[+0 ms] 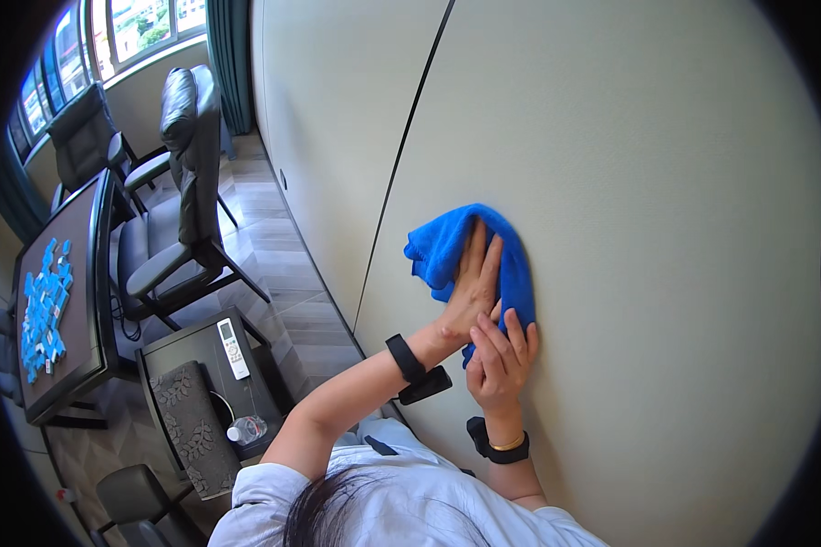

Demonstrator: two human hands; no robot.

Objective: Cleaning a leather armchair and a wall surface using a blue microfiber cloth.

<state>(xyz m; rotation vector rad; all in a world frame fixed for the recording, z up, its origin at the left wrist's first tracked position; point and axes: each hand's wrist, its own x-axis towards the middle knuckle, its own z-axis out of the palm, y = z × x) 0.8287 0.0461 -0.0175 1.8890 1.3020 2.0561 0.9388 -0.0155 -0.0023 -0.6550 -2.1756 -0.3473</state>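
A blue cloth (516, 260) lies bunched against a pale wall panel (657, 239). My left hand (473, 294) presses it there, fingers extended and folds of cloth around them. Just below, my right hand (503, 359) is raised beside the left wrist, its fingers apart and slightly bent near the cloth's lower edge; whether its fingertips touch the cloth is unclear. Both wrists wear black bands, and a gold-coloured bracelet circles the right one.
A dark seam (400, 154) divides the wall. To the left stand a side table (267, 410) with a remote control (232, 349), plastic bottle (248, 430) and patterned tissue-box cover (191, 424), armchairs (198, 157), and a table (82, 273) bearing blue-backed tiles (46, 308).
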